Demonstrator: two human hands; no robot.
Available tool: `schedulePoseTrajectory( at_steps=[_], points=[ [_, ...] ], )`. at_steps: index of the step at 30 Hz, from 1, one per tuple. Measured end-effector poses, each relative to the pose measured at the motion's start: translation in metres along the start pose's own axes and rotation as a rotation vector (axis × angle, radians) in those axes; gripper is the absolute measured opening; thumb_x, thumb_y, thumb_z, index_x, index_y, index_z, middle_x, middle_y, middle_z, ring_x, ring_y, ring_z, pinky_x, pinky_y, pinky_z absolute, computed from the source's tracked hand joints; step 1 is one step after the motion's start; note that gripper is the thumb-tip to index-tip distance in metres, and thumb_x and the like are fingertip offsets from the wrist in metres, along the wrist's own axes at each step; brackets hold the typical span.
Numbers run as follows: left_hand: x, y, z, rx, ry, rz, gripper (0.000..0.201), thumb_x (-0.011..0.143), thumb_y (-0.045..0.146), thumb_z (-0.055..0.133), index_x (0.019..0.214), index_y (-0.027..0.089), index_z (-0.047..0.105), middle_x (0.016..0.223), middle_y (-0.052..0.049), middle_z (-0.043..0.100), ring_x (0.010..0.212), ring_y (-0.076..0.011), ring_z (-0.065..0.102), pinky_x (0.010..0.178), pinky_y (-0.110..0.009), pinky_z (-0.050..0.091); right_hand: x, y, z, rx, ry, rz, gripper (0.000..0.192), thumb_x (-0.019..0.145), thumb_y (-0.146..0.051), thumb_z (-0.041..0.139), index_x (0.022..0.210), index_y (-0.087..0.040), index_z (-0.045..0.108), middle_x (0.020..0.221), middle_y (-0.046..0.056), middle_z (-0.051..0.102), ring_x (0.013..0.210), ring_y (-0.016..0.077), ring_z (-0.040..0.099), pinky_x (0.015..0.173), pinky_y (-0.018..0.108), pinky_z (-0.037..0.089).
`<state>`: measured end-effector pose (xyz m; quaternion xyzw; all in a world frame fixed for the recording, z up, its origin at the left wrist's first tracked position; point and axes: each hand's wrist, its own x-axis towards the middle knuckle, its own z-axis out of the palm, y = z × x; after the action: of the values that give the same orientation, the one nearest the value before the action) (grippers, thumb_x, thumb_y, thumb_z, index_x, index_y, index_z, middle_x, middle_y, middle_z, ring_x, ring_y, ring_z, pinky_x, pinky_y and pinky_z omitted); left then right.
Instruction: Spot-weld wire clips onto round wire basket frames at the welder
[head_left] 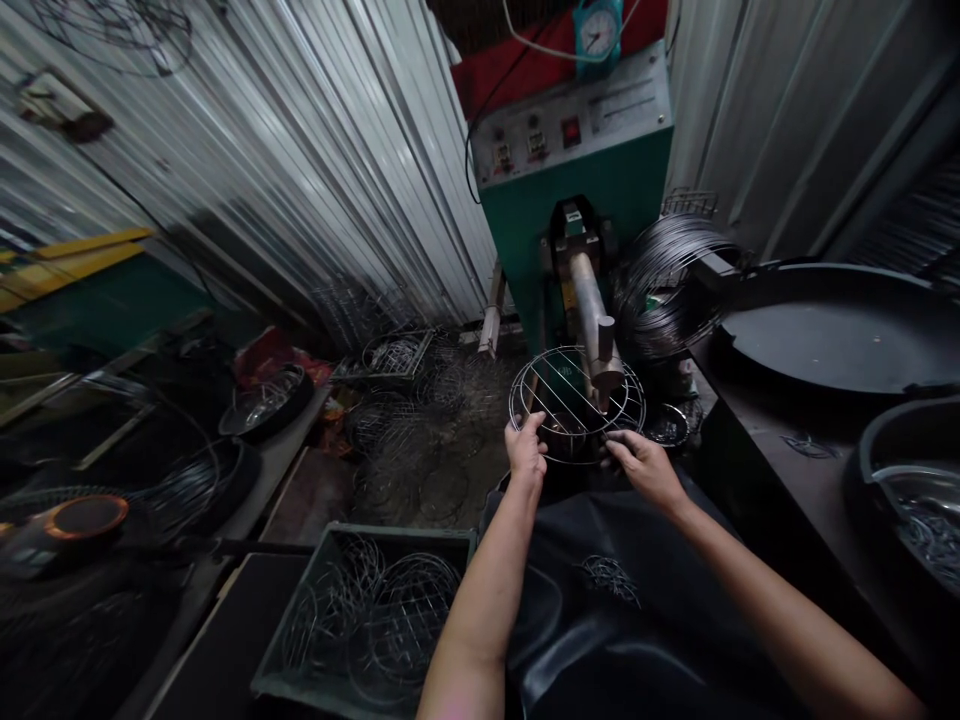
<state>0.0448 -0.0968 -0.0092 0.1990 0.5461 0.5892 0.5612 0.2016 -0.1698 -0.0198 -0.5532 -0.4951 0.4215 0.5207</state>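
Observation:
A round wire rack [568, 392] with parallel bars sits at the metal electrode [604, 375] of a green spot welding machine [577, 170]. My left hand [528, 448] is closed on the rack's near left rim, the thumb lying over the wire. At the near right rim, the thumb and fingers of my right hand [639, 464] are pinched together. Whatever sits between those fingertips is too small to make out. Short bent wire pieces [611, 578] lie on the black apron [585, 650] over my lap, below both hands.
On the left stands a green crate [292, 600] of wire racks. More wire pieces cover the floor [420, 460]. To the right are a coil of wire [667, 280], a large black pan [825, 335] and a bowl [870, 470] of small metal parts. Corrugated wall [360, 150] rises behind.

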Motion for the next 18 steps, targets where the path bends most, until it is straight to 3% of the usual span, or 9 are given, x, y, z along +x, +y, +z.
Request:
schedulePoseTrajectory(
  at_steps=[6,18],
  points=[
    [-0.008,-0.002,-0.004,-0.042,-0.018,0.006,0.051,0.054,0.024,0.075,0.093,0.019,0.043,0.065,0.007,0.045,0.042,-0.0018,0.035,0.035,-0.013,0.019,-0.006,-0.001,-0.003,-0.016,-0.007,-0.002,0.039,0.076,-0.054,0.056,0.089,-0.017,0.062,0.074,0.005,0.067,0.060,0.0180,0.063,0.052,0.027,0.050],
    [-0.001,-0.006,0.011,-0.051,-0.024,0.013,0.052,0.053,0.026,0.077,0.092,0.019,0.043,0.064,0.007,0.048,0.041,-0.0029,0.040,0.034,-0.014,0.019,0.009,-0.004,-0.013,-0.068,-0.010,-0.044,0.038,0.077,-0.053,0.054,0.087,-0.017,0.061,0.074,0.004,0.066,0.058,0.0168,0.062,0.059,0.030,0.050]
  ],
)
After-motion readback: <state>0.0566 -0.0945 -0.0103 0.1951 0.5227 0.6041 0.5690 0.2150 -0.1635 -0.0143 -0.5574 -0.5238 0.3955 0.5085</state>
